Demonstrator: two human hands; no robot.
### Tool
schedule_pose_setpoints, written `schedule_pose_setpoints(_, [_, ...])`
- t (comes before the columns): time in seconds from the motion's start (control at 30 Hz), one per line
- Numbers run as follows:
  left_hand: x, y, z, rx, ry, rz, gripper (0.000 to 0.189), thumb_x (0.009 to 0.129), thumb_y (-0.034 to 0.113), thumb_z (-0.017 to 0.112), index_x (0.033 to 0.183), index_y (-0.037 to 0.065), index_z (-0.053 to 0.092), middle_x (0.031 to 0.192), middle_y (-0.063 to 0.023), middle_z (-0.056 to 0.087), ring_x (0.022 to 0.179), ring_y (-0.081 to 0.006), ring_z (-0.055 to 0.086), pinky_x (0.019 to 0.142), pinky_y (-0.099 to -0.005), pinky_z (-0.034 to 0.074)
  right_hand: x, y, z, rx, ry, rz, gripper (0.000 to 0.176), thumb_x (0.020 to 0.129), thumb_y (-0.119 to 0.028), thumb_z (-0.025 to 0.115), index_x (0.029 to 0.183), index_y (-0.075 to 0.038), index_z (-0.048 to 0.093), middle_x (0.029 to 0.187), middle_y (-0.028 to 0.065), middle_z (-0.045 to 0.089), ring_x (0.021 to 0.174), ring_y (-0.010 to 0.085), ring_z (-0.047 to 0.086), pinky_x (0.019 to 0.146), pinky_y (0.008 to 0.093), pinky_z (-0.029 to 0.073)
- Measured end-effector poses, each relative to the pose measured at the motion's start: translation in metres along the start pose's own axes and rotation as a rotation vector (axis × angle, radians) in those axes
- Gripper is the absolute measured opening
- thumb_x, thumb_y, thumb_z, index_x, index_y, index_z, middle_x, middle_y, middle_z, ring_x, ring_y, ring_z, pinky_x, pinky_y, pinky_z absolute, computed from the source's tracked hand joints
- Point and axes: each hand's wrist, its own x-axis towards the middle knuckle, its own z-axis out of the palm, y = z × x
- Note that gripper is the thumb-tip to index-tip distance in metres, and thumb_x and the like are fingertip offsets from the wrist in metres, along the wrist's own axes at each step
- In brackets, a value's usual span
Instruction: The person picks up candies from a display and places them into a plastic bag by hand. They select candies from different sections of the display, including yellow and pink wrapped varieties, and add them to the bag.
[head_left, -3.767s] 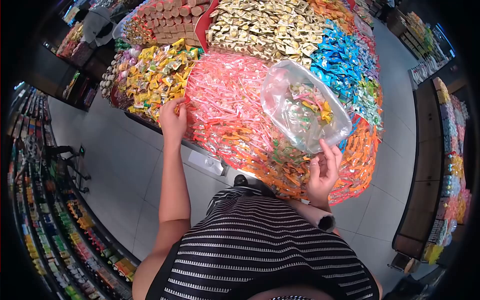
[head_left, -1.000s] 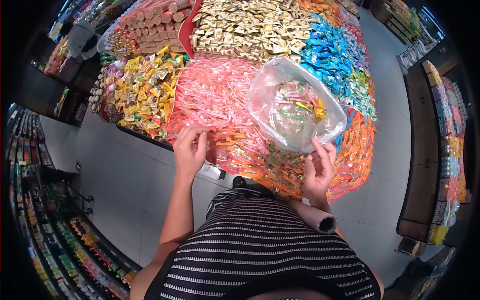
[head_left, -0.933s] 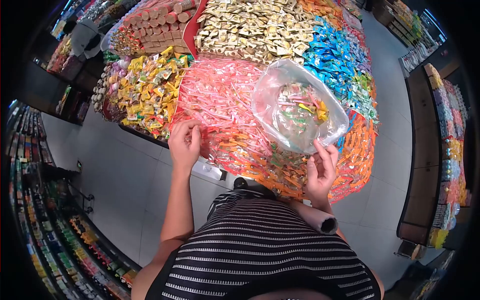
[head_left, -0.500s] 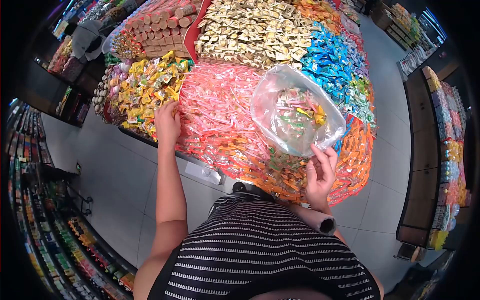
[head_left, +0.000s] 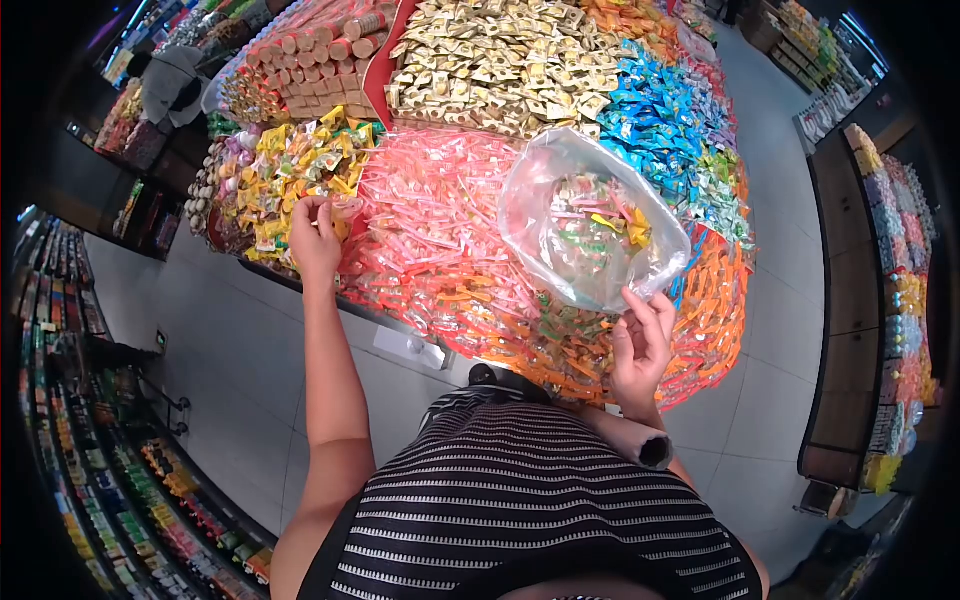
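Over the yellow wrapped candies [head_left: 335, 150], my left hand [head_left: 315, 245] is closed with its fingertips bent together. What lies between them, if anything, I cannot make out; a pale pinkish bit shows beside the fingertips. My right hand [head_left: 645, 345] pinches the near rim of a clear plastic bag [head_left: 520, 215]. The bag stands wide open on the candy, with several pink, green and yellow wrapped candies [head_left: 610, 225] inside. To the right of my left hand spread pink wrapped sticks [head_left: 435, 195].
Cream packets [head_left: 500, 65], blue packets [head_left: 655, 125] and brown rolls [head_left: 330, 55] fill the far sections, parted by a red divider [head_left: 380, 80]. Orange wrapped candies [head_left: 715, 315] cover the near right. Stocked shelves [head_left: 110, 480] stand at left. Another person [head_left: 175, 85] is at the upper left.
My left hand has moved slightly left and back towards me, lifting from the yellow candies with its fingers drawn in. My right hand and the bag are nearly unchanged.
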Motion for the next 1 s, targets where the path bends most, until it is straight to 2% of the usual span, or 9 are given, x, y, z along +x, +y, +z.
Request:
schedule_pose_setpoints(0.2, [-0.002, 0.013, -0.005, -0.468, -0.05, -0.261, 0.017, 0.101, 0.014, 0.052, 0.112, 0.001, 0.053, 0.092, -0.0012, 0.058, 0.08, -0.0063, 0.052, 0.07, -0.0219, 0.044, -0.003, 0.01, 0.0, -0.001, 0.015, 0.005, 0.045, 0.085, 0.011, 0.053, 0.129, 0.001, 0.059, 0.12, 0.0093, 0.04, 0.085, 0.0106, 0.046, 0.077, 0.0223, 0.044])
schedule_pose_setpoints(0.27, [-0.008, 0.034, -0.003, -0.619, -0.083, -0.274, 0.016, 0.102, 0.019, 0.054, 0.11, 0.006, 0.056, 0.085, 0.0027, 0.056, 0.067, -0.0001, 0.047, 0.053, -0.0167, 0.039, -0.004, 0.01, -0.001, -0.044, 0.015, 0.014, 0.051, 0.084, 0.012, 0.053, 0.134, 0.001, 0.055, 0.123, 0.0097, 0.041, 0.087, 0.0112, 0.048, 0.079, 0.0228, 0.044])
schedule_pose_setpoints(0.33, [-0.019, 0.077, -0.003, -0.662, -0.149, -0.292, 0.022, 0.102, 0.021, 0.055, 0.117, 0.006, 0.056, 0.086, 0.0029, 0.057, 0.068, 0.0006, 0.048, 0.053, -0.0153, 0.04, -0.002, 0.007, 0.0, 0.085, 0.014, 0.033, 0.06, 0.083, 0.014, 0.053, 0.141, 0.0, 0.047, 0.126, 0.0106, 0.041, 0.09, 0.0119, 0.049, 0.08, 0.0233, 0.045])
schedule_pose_setpoints(0.4, [-0.03, 0.114, -0.003, -0.725, -0.385, -0.32, 0.03, 0.101, 0.021, 0.056, 0.126, 0.005, 0.054, 0.089, 0.0025, 0.058, 0.07, -0.0001, 0.051, 0.053, -0.0162, 0.043, -0.002, 0.008, -0.001, 0.045, -0.014, 0.006, 0.068, 0.082, 0.016, 0.051, 0.147, 0.001, 0.037, 0.127, 0.0114, 0.041, 0.093, 0.0124, 0.05, 0.08, 0.0236, 0.046])
schedule_pose_setpoints(0.53, [-0.049, 0.179, 0.002, -0.881, -0.763, -0.244, 0.028, 0.093, 0.006, 0.065, 0.119, -0.002, 0.06, 0.096, -0.0046, 0.062, 0.081, -0.0089, 0.062, 0.066, -0.021, 0.053, -0.002, 0.007, 0.0, 0.116, -0.001, 0.069, 0.072, 0.081, 0.016, 0.05, 0.15, 0.004, 0.03, 0.126, 0.0124, 0.041, 0.092, 0.0123, 0.05, 0.079, 0.0234, 0.046])
schedule_pose_setpoints(0.6, [-0.056, 0.2, 0.017, -0.892, -0.795, -0.019, 0.021, 0.091, 0.004, 0.067, 0.111, -0.003, 0.064, 0.097, -0.0038, 0.061, 0.081, -0.0089, 0.062, 0.066, -0.0228, 0.053, -0.002, 0.006, -0.001, 0.059, -0.035, 0.044, 0.073, 0.081, 0.015, 0.051, 0.15, 0.003, 0.031, 0.126, 0.0129, 0.041, 0.091, 0.013, 0.05, 0.079, 0.0233, 0.046])
schedule_pose_setpoints(0.83, [-0.06, 0.248, 0.105, -0.218, -0.45, 0.574, 0.026, 0.076, -0.001, 0.071, 0.1, 0.001, 0.063, 0.092, -0.0138, 0.057, 0.079, -0.0282, 0.063, 0.068, -0.036, 0.052, 0.0, 0.005, -0.001, 0.055, -0.058, -0.021, 0.072, 0.08, 0.015, 0.052, 0.148, 0.004, 0.033, 0.126, 0.0143, 0.043, 0.091, 0.0147, 0.051, 0.079, 0.0235, 0.046])
schedule_pose_setpoints(0.93, [-0.067, 0.255, 0.134, -0.187, -0.526, 0.497, 0.019, 0.075, 0.0, 0.066, 0.093, 0.001, 0.06, 0.097, -0.0186, 0.055, 0.085, -0.0377, 0.059, 0.075, -0.0477, 0.05, -0.001, 0.009, -0.003, -0.023, -0.081, -0.077, 0.071, 0.08, 0.015, 0.053, 0.147, 0.004, 0.035, 0.126, 0.015, 0.044, 0.092, 0.0153, 0.052, 0.079, 0.0241, 0.046])
schedule_pose_setpoints(1.0, [-0.07, 0.247, 0.152, -0.122, -0.573, 0.498, 0.022, 0.079, -0.001, 0.06, 0.101, -0.001, 0.061, 0.102, -0.0188, 0.056, 0.093, -0.0358, 0.059, 0.08, -0.0457, 0.051, -0.002, 0.008, -0.004, -0.013, -0.093, -0.046, 0.069, 0.081, 0.014, 0.054, 0.146, 0.003, 0.036, 0.127, 0.0156, 0.045, 0.094, 0.0159, 0.053, 0.079, 0.0246, 0.046])
